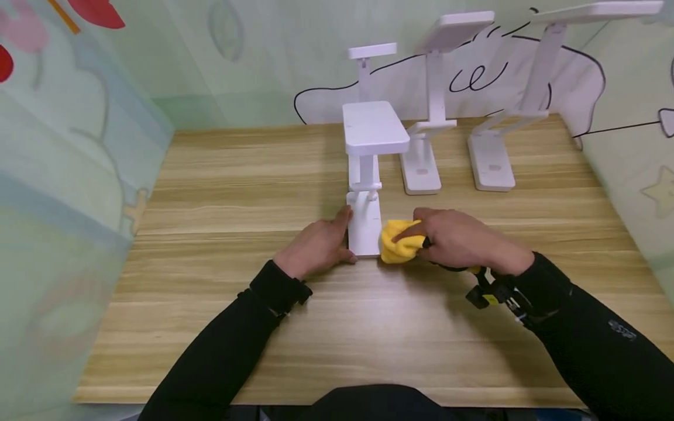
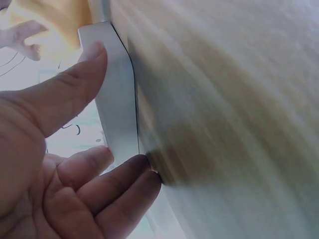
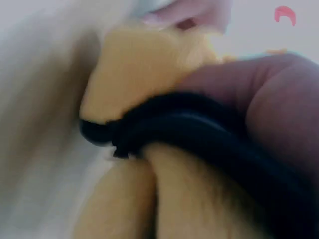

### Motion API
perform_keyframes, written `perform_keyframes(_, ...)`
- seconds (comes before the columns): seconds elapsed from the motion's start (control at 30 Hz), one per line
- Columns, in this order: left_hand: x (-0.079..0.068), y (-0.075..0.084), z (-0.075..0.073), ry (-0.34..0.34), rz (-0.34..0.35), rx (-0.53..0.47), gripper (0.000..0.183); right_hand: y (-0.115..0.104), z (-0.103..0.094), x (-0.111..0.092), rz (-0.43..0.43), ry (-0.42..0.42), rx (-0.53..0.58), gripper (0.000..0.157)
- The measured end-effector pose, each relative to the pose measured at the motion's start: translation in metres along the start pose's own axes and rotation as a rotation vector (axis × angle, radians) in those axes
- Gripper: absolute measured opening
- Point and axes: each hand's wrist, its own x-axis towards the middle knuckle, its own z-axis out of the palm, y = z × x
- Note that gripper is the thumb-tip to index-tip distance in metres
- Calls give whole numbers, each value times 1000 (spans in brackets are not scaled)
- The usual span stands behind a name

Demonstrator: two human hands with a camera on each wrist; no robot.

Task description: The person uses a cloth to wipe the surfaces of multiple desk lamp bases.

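Note:
A white desk lamp (image 1: 364, 231) stands upright on the wooden table, its flat head (image 1: 375, 126) over its folding stem. My left hand (image 1: 321, 242) holds the base from the left. In the left wrist view, the thumb (image 2: 75, 84) lies against one face of the base (image 2: 117, 94), and fingertips touch its lower edge by the tabletop. My right hand (image 1: 458, 240) grips a bunched yellow cloth (image 1: 399, 248) against the base's right side. Blurred in the right wrist view, the cloth (image 3: 139, 69) shows black edging (image 3: 184, 117) beneath the fingers.
Behind stand two more white lamps, one at the centre right (image 1: 421, 169) and one farther right (image 1: 492, 164). Another lamp (image 1: 372, 51) is partly hidden behind the held one. Patterned walls (image 1: 253, 70) border the table (image 1: 237, 193) at the back and sides.

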Motion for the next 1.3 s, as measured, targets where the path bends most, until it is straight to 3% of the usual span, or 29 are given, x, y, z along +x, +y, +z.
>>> perform_keyframes(0.17,0,0,-2,4,-1,-12,97,-4,7,27,100,221,-72,49)
perform_keyframes(0.27,0,0,-2,0,5,-29,97,-7,21,40,124,243,-124,53)
perform_keyframes(0.43,-1,-1,-2,7,10,-15,97,-13,30,38,-3,152,-145,54)
perform_keyframes(0.57,-2,-2,0,3,-4,-13,97,-17,23,24,-95,4,-9,47)
perform_keyframes(0.67,-2,-2,1,0,-2,-12,97,-18,11,13,-82,-131,112,31)
perform_keyframes(0.73,-1,-2,1,5,5,-13,97,-17,3,10,-58,-155,153,24)
perform_keyframes(0.8,-1,-2,0,13,13,-12,96,-16,-1,11,-25,-97,144,24)
perform_keyframes(0.93,0,0,-1,16,14,-29,94,-11,5,27,83,130,42,43)
perform_keyframes(1.0,1,1,-1,10,9,-33,93,-9,13,36,135,187,-13,51)
perform_keyframes(1.1,3,1,0,7,12,-31,93,-9,26,43,157,203,-73,55)
perform_keyframes(1.3,1,0,0,2,6,-32,95,-13,30,39,16,130,-95,54)
